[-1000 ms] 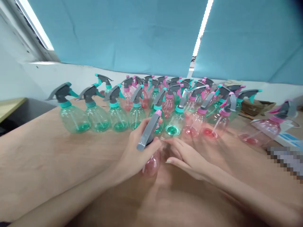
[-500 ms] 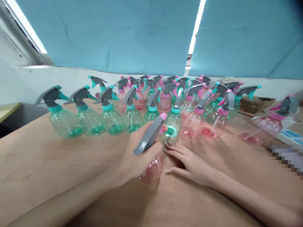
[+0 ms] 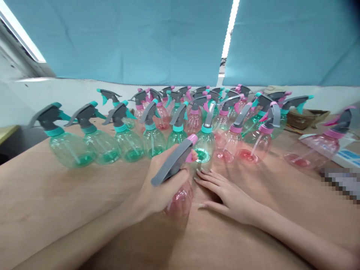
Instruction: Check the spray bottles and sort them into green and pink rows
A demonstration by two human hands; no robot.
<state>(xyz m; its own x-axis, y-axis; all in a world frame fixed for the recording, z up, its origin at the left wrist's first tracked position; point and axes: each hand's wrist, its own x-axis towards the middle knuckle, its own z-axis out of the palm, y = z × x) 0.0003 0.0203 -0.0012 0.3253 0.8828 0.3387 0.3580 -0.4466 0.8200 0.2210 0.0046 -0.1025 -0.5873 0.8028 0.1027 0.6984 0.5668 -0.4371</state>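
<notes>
Blue curtain (image 3: 140,41) across top of frame, wooden table (image 3: 239,243) below. Left hand (image 3: 160,183) clenched round neck of pink spray bottle (image 3: 180,202), lower centre of frame; grey trigger head (image 3: 171,165) on top, pink nozzle (image 3: 192,139) toward upper right. Right hand (image 3: 230,197) released, palm down on table just right of bottle. Green bottles (image 3: 153,144) lined up centre to left, pink bottles (image 3: 256,144) centre right. Pixelated object (image 3: 341,182), right edge.

Blue sheeting (image 3: 140,37) fills the top of the frame, split right of centre by a bright gap (image 3: 231,26); white wall (image 3: 81,88) shows beneath. A light strip (image 3: 21,32) slants across upper left. A wooden counter (image 3: 42,187) spans the bottom, a yellowish surface (image 3: 8,133) (mostly cut off) far left.
</notes>
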